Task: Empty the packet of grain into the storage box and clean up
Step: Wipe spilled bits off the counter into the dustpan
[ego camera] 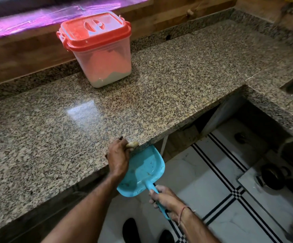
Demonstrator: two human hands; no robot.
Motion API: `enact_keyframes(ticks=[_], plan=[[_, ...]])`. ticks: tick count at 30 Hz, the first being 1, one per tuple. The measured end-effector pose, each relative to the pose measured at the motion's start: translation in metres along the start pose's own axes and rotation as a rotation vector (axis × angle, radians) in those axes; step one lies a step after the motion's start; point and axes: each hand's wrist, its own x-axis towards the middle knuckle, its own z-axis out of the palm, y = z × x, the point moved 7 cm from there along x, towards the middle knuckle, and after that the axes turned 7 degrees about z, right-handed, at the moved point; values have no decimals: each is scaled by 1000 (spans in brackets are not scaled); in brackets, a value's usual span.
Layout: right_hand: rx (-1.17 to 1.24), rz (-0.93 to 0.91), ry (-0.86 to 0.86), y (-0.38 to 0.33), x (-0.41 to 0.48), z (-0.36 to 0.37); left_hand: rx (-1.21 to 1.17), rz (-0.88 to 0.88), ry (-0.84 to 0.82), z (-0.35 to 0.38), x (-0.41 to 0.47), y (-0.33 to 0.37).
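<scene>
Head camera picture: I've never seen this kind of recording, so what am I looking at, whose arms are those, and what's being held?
There is no machine here. A person wears a camera on the head, so you look down along their own arms. The left hand grips a small tan-handled tool, probably a brush, at the edge of the granite counter. The right hand holds the handle of a blue dustpan just below that edge, as if to catch sweepings. Farther back on the counter stands the storage box, its red lid on, with pale grain at the bottom.
</scene>
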Motion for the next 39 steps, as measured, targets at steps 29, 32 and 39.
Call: enact_keyframes(ticks=[29,32,39], plan=[[-892,-50,-377,69,-49,171,-26,-886,637,-173,-355,-159],[-1032,-54,-454,101,-59,219,-39,-1003,786,-192,-438,-179],[-1309,-26,-571,204,-86,340,-73,-1322,1046,-202,-645,-217]])
